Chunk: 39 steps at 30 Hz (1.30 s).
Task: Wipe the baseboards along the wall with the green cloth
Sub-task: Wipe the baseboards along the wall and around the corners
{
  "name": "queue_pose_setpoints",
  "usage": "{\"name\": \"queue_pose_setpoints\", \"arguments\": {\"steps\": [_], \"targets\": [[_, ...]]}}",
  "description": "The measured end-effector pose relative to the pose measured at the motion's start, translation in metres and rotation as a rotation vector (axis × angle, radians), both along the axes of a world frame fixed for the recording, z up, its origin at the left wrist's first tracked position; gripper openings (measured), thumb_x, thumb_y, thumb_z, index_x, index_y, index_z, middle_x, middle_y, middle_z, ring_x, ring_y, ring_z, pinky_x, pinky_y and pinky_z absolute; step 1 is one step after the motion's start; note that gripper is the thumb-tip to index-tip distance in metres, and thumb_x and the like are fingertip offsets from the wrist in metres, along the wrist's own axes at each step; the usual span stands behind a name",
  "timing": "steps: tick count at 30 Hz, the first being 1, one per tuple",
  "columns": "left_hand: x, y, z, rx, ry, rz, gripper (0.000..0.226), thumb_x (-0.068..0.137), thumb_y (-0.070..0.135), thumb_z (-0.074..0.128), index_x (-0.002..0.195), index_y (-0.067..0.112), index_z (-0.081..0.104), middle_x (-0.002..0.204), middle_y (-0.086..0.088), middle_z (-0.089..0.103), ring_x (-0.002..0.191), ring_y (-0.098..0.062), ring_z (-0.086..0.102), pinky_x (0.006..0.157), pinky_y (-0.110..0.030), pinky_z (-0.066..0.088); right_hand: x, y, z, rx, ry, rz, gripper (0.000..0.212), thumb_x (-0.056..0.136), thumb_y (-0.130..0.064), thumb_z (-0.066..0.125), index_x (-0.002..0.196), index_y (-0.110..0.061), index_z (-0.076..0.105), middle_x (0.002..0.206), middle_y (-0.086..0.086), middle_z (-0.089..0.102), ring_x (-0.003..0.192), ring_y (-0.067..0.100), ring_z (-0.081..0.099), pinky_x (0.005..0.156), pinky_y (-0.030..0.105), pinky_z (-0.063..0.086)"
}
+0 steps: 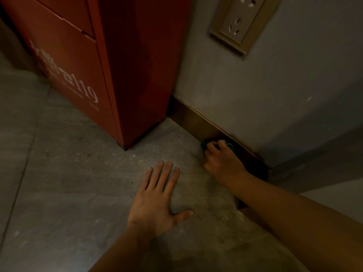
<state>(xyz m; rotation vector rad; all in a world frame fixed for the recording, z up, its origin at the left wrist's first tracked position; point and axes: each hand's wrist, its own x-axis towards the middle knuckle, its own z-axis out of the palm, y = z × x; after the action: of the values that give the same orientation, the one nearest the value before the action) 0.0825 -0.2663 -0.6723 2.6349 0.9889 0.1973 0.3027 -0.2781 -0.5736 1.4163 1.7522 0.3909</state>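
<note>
A brown baseboard [196, 120] runs along the foot of the grey wall, from the red cabinet down to a corner at the right. My right hand [221, 160] is closed around the green cloth [205, 144] and presses it against the baseboard near the floor. Only small dark green bits of the cloth show past my fingers. My left hand [157, 201] lies flat on the grey floor with its fingers spread, holding nothing, a little left of my right hand.
A tall red cabinet [110, 61] with white print stands against the wall at the left, its corner close to the baseboard. A wall socket [241, 22] sits high on the wall. The speckled grey floor [68, 173] stretches left and toward me.
</note>
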Motion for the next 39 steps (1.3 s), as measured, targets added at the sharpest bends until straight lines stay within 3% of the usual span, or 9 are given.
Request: {"name": "queue_pose_setpoints", "arguments": {"steps": [6, 16, 23, 29, 31, 35, 39], "targets": [[0.0, -0.001, 0.001, 0.013, 0.021, -0.002, 0.112, 0.079, 0.096, 0.026, 0.161, 0.024, 0.001, 0.17, -0.005, -0.004, 0.155, -0.023, -0.014, 0.124, -0.054, 0.004, 0.002, -0.011, 0.006, -0.076, 0.06, -0.154, 0.018, 0.092, -0.013, 0.062, 0.108, -0.009, 0.068, 0.113, 0.014, 0.061, 0.117, 0.038, 0.044, 0.097, 0.056, 0.039], [0.001, -0.002, 0.003, 0.017, 0.026, -0.002, 0.112, 0.079, 0.096, 0.027, 0.161, 0.023, 0.003, 0.17, -0.006, -0.002, 0.155, -0.024, -0.012, 0.124, -0.054, 0.005, -0.002, -0.016, 0.024, -0.146, 0.118, -0.39, 0.034, 0.084, -0.019, 0.074, 0.116, -0.016, 0.061, 0.116, 0.008, 0.059, 0.11, 0.031, 0.05, 0.094, 0.049, 0.041], [0.001, -0.002, 0.003, 0.002, 0.029, -0.003, 0.114, 0.077, 0.097, 0.029, 0.161, 0.024, 0.003, 0.17, -0.005, 0.0, 0.155, -0.024, -0.011, 0.123, -0.053, 0.004, -0.02, -0.019, 0.049, 0.032, 0.49, -0.416, 0.023, 0.091, -0.016, 0.062, 0.114, -0.014, 0.061, 0.116, 0.011, 0.061, 0.11, 0.031, 0.053, 0.087, 0.042, 0.042], [0.0, 0.006, 0.012, -0.127, 0.034, -0.021, 0.119, 0.068, 0.104, 0.022, 0.154, 0.036, -0.024, 0.165, 0.003, -0.028, 0.147, -0.014, -0.036, 0.122, -0.045, -0.018, -0.04, -0.027, 0.066, 0.169, 0.778, -0.522, 0.033, 0.086, -0.025, 0.071, 0.116, -0.02, 0.059, 0.117, 0.008, 0.06, 0.109, 0.028, 0.055, 0.088, 0.042, 0.047], [0.001, 0.008, 0.021, -0.207, -0.06, -0.001, 0.119, 0.067, 0.103, 0.031, 0.154, 0.041, -0.022, 0.168, 0.006, -0.02, 0.15, -0.011, -0.027, 0.123, -0.043, -0.015, -0.047, -0.033, 0.067, 0.227, 0.883, -0.542, 0.038, 0.083, -0.027, 0.075, 0.117, -0.022, 0.057, 0.118, 0.006, 0.059, 0.111, 0.027, 0.054, 0.085, 0.04, 0.047], [0.008, 0.002, 0.04, -0.278, -0.278, 0.019, 0.121, 0.065, 0.097, 0.053, 0.154, 0.047, -0.013, 0.169, 0.011, 0.001, 0.152, -0.009, 0.003, 0.125, -0.044, 0.013, -0.054, -0.043, 0.068, 0.305, 1.045, -0.58, 0.048, 0.078, -0.026, 0.08, 0.116, -0.027, 0.05, 0.118, 0.002, 0.06, 0.109, 0.023, 0.058, 0.074, 0.032, 0.044], [0.021, -0.005, 0.06, -0.303, -0.322, -0.027, 0.111, 0.066, 0.087, 0.063, 0.154, 0.046, 0.01, 0.148, 0.022, 0.032, 0.131, -0.002, 0.034, 0.111, -0.028, 0.03, -0.053, -0.059, 0.073, 0.279, 1.141, -0.613, 0.054, 0.075, -0.025, 0.081, 0.107, -0.03, 0.038, 0.112, -0.001, 0.06, 0.1, 0.02, 0.06, 0.07, 0.029, 0.042]]}}
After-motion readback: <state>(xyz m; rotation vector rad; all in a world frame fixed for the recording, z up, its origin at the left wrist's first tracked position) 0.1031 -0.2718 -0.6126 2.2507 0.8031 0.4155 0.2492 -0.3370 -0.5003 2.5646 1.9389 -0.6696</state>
